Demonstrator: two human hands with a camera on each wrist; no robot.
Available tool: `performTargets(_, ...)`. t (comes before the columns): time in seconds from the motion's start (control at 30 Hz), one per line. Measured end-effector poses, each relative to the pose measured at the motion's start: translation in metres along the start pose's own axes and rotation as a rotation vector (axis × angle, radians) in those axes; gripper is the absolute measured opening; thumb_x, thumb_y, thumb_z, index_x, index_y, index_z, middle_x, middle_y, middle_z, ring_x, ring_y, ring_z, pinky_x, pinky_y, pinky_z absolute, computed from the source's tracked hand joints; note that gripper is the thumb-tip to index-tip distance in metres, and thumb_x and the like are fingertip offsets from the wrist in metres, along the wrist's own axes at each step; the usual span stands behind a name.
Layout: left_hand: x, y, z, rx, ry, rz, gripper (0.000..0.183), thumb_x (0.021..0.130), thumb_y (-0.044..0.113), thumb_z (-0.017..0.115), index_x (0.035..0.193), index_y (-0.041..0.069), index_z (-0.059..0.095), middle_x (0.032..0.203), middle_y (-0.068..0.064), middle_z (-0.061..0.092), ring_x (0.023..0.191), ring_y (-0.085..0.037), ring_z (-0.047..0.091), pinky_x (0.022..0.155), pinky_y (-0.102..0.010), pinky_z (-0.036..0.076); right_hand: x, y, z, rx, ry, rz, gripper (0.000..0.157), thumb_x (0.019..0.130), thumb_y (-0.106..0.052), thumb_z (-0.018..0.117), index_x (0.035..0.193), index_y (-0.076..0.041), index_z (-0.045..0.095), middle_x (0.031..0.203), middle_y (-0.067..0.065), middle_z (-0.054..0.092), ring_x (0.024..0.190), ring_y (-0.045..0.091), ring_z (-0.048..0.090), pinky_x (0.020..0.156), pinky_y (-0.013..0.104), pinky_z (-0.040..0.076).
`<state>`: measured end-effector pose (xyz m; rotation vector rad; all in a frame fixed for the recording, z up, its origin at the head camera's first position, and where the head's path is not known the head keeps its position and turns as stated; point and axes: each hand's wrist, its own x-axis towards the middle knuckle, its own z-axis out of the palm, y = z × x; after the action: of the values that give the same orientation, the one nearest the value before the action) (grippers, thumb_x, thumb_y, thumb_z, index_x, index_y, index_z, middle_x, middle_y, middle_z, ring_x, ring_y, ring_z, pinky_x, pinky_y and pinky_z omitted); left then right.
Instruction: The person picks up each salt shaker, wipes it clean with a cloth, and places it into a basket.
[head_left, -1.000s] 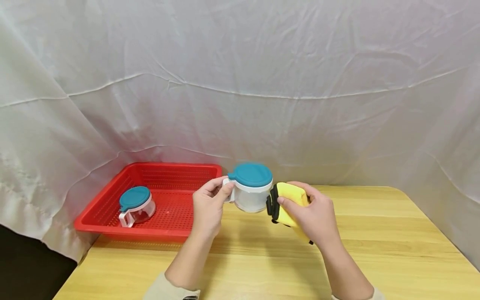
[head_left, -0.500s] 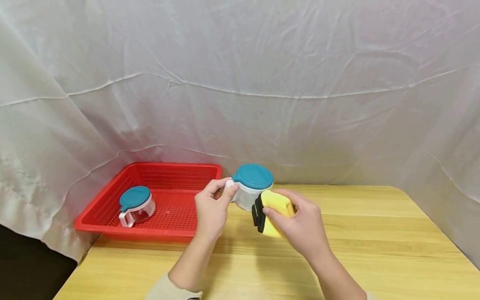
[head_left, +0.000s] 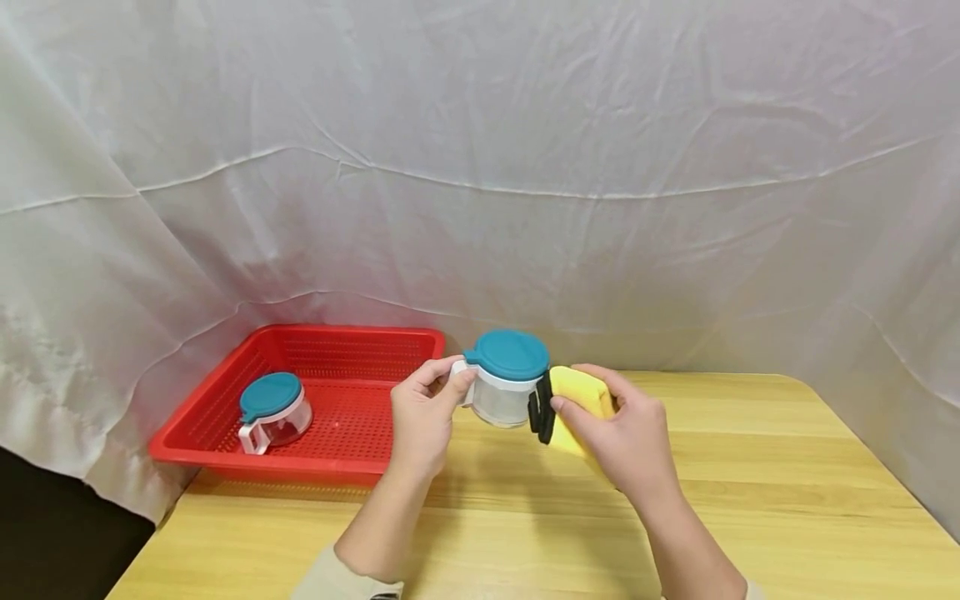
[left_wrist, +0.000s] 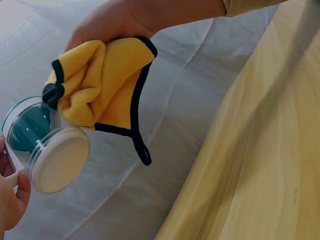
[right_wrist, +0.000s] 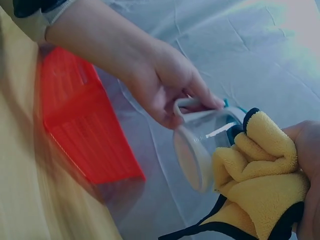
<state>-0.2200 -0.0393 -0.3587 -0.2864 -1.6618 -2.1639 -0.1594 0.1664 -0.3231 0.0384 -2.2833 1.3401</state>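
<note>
While our left hand pinches the jar by its handle, our right hand grips a cloth against the opposite side.

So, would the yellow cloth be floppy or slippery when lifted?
Probably floppy: the yellow cloth bunches into soft folds in the right hand. It's likely not slippery, as its surface looks fuzzy. Its black loop may swing, as nothing holds it.

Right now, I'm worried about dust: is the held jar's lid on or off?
On: in the head view, the teal lid sits atop the held jar.
</note>
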Motion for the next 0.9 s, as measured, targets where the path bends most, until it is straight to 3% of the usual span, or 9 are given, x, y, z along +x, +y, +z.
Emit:
performTargets(0.13,0.0,0.001,0.0,-0.05,-0.001,-0.062,0.023,0.086,0.004,0.075,0.105,-0.007,0.071,0.081,0.002,0.069,0.073,-0.011,0.059,0.064,-0.019,0.054,0.004,0.003,-0.005,0.0,0.01,0.033,0.039,0.077,-0.029,0.085,0.113,-0.021,0.071,0.091,0.008,0.069,0.069,0.02,0.061,0.056,0.027,0.054)
performTargets(0.27,0.0,0.002,0.001,-0.094,-0.002,-0.079,0.022,0.088,0.003,0.072,0.105,-0.01,0.069,0.078,0.004,0.068,0.073,-0.009,0.06,0.064,-0.019,0.054,0.006,0.005,-0.006,0.003,0.022,0.023,0.039,0.077,-0.029,0.085,0.113,-0.021,0.072,0.091,0.009,0.069,0.069,0.02,0.061,0.056,0.027,0.055)
performTargets(0.37,0.001,0.001,0.001,-0.115,0.013,-0.079,0.02,0.088,0.003,0.071,0.104,-0.008,0.069,0.077,0.004,0.068,0.072,-0.008,0.059,0.063,-0.019,0.054,0.005,0.006,-0.003,-0.002,0.022,-0.027,0.038,0.077,-0.025,0.086,0.112,-0.02,0.072,0.092,0.005,0.07,0.069,0.019,0.061,0.055,0.027,0.055)
performTargets(0.67,0.004,0.0,-0.002,-0.148,0.084,-0.031,0.022,0.088,0.003,0.071,0.107,-0.008,0.069,0.082,0.002,0.07,0.073,-0.009,0.06,0.063,-0.019,0.055,-0.01,0.001,0.018,-0.063,0.011,-0.328,0.039,0.068,-0.012,0.089,0.104,-0.017,0.075,0.093,-0.005,0.072,0.071,0.011,0.058,0.057,0.024,0.051)
performTargets(0.77,0.005,0.001,-0.002,-0.178,0.087,-0.025,0.022,0.089,0.002,0.07,0.108,-0.008,0.069,0.084,0.001,0.071,0.076,-0.009,0.061,0.066,-0.019,0.056,-0.015,-0.001,0.022,-0.064,-0.008,-0.361,0.039,0.067,-0.012,0.089,0.104,-0.017,0.075,0.093,-0.005,0.071,0.071,0.01,0.057,0.057,0.024,0.05)
performTargets(0.9,0.007,0.0,-0.004,-0.226,0.069,-0.031,0.017,0.09,0.001,0.068,0.106,-0.003,0.071,0.087,0.0,0.072,0.078,-0.01,0.063,0.068,-0.02,0.056,-0.017,-0.003,0.021,-0.057,-0.025,-0.325,0.039,0.068,-0.013,0.089,0.105,-0.017,0.075,0.091,-0.005,0.071,0.068,0.01,0.057,0.055,0.024,0.05)
